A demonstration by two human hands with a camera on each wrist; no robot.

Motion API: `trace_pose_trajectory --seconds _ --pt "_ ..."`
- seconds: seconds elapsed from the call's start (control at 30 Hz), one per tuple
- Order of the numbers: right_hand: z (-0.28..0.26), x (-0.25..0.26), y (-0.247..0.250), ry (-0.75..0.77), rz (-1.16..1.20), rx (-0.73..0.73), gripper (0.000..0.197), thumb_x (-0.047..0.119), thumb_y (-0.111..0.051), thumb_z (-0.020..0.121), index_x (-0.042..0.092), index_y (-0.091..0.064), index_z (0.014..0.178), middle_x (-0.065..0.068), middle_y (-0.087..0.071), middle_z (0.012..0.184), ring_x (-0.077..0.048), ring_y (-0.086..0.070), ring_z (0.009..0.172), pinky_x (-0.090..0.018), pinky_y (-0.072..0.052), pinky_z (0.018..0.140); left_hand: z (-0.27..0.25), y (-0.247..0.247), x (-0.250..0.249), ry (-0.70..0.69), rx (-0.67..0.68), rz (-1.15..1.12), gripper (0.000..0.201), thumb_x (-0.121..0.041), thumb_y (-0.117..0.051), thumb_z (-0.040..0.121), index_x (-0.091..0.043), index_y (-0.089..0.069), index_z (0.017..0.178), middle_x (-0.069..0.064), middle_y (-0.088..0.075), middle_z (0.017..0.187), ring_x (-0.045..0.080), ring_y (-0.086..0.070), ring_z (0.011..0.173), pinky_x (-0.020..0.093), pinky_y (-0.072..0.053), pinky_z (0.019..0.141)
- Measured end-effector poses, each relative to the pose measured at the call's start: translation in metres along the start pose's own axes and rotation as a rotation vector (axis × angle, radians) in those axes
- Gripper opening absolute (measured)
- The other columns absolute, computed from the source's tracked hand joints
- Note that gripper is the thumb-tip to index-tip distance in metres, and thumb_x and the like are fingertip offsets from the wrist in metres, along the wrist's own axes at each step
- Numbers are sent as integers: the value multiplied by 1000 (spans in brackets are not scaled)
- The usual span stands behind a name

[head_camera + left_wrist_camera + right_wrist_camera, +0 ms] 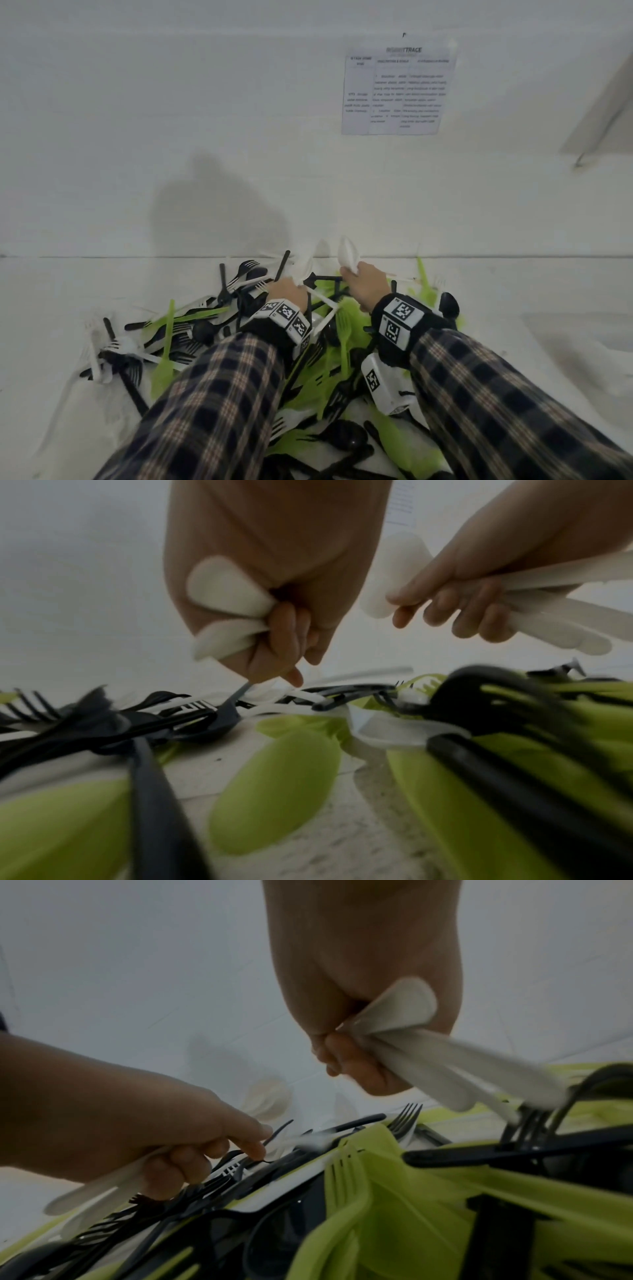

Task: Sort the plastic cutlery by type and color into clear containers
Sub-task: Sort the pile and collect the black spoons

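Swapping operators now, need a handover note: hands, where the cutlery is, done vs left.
Left hand: grips a bunch of white spoons, index finger reaching down into the pile.
Right hand: grips a second bunch of white spoons, raised above the pile.
Mixed pile of black, green and white cutlery lies on the white surface under both hands.
Done: some white spoons picked out, none placed yet as far as visible.
Left: no clear containers in view; find them, drop the spoons, then sort the remaining forks, spoons and colours.
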State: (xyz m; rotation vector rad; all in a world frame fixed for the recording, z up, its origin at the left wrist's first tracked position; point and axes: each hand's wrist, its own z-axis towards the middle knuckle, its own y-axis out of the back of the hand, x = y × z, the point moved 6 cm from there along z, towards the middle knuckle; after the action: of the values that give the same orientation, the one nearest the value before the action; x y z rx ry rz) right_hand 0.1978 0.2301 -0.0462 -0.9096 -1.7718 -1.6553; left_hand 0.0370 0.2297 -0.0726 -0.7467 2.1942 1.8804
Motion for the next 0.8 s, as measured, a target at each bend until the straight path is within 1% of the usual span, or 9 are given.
trace_pose_trajectory --seconds 0.07,0.17,0.23,0.33,0.4,0.53,0.67,0.73,0.8 --pt "3 0 0 20 -49 16 23 28 -48 94 7 -50 85 -9 -51 81 -24 -48 77 -30 -38 62 4 -4 -2 6 15 38 41 -28 -38 100 4 -55 118 19 -58 123 32 -54 115 33 -43 89" --pt "7 -3 -5 11 -63 82 24 25 -52 91 8 -50 74 0 -43 62 -17 -43 57 -23 -33 48 11 -8 -4 4 21 64 40 -30 -38 100 2 -57 116 17 -59 122 32 -55 114 33 -43 88" --pt "9 -4 -12 17 -97 131 22 25 -51 91 8 -52 77 0 -43 61 -14 -39 54 -17 -32 41 14 -10 -6 -1 33 60 40 -31 -37 101 1 -55 118 16 -58 122 32 -54 115 33 -42 90" --pt "13 -3 -19 46 -156 127 22 23 -54 89 11 -50 70 -3 -51 70 -21 -48 71 -17 -28 45 19 -12 -4 8 44 41 42 -31 -36 100 2 -55 118 19 -58 123 33 -54 114 33 -42 88" --pt "14 0 -23 62 -206 108 19 24 -58 86 12 -51 74 -2 -52 75 -19 -49 79 -22 -30 52 18 -11 -4 13 43 24 41 -28 -36 101 3 -54 119 18 -58 123 33 -54 115 34 -41 89" --pt "12 6 -33 81 -339 164 19 30 -59 86 13 -52 81 -3 -53 81 -18 -50 78 -23 -35 61 13 -6 -4 12 63 -18 34 -21 -37 99 0 -56 116 17 -60 120 33 -56 111 34 -42 85" --pt "7 14 -38 116 -380 212 29 32 -53 91 11 -49 72 -2 -49 68 -19 -48 78 -22 -31 51 9 3 5 89 72 -129 40 -27 -45 96 2 -56 121 18 -58 124 31 -55 114 32 -43 89" --pt "6 18 -43 136 -357 262 30 34 -53 91 8 -57 78 -8 -55 78 -20 -49 80 -26 -33 56 6 8 7 81 76 -162 38 -26 -45 96 3 -57 120 19 -59 122 28 -56 102 31 -44 79" --pt "6 18 -44 115 -323 281 29 32 -54 90 6 -57 76 -9 -54 74 -20 -49 78 -28 -32 56 2 9 8 57 81 -189 27 -23 -49 93 -1 -62 104 17 -61 106 22 -50 83 27 -39 61"
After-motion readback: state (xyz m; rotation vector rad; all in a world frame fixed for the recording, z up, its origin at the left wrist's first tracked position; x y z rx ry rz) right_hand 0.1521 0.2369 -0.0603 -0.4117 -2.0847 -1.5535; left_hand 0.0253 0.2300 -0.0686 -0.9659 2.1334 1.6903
